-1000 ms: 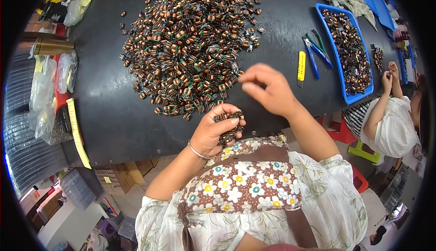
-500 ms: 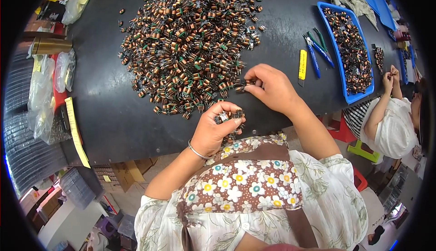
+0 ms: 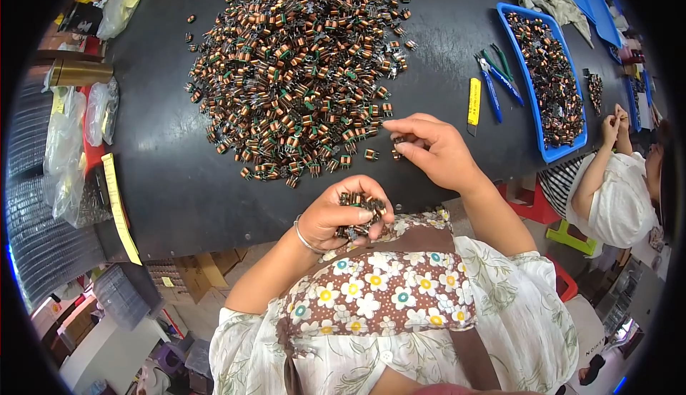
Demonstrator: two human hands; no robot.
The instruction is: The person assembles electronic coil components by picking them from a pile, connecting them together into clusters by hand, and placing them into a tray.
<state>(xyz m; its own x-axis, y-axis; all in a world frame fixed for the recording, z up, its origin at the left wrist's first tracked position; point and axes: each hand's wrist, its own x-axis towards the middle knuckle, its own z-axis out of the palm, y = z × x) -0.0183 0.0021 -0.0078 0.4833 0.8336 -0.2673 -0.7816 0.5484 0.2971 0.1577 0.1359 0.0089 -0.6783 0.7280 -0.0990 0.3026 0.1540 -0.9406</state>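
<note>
A big heap of small copper-wound coils with black and green parts covers the middle of the dark table. Several of these coils are gathered in my left hand, its fingers curled round them near the table's front edge. My right hand is just right of the heap's near edge, thumb and fingers pinched on one or more coils, partly covered by the fingers. One loose coil lies on the table between the heap and my right hand.
Right of the heap lie a yellow utility knife, blue-handled pliers and green-handled pliers. Beyond them stands a blue tray full of coils. A co-worker sits at the far right. Plastic bags hang at the left edge.
My left hand has turned and eased lower, showing more of the coils it holds. My right hand has drawn slightly right and down from the heap's edge.
</note>
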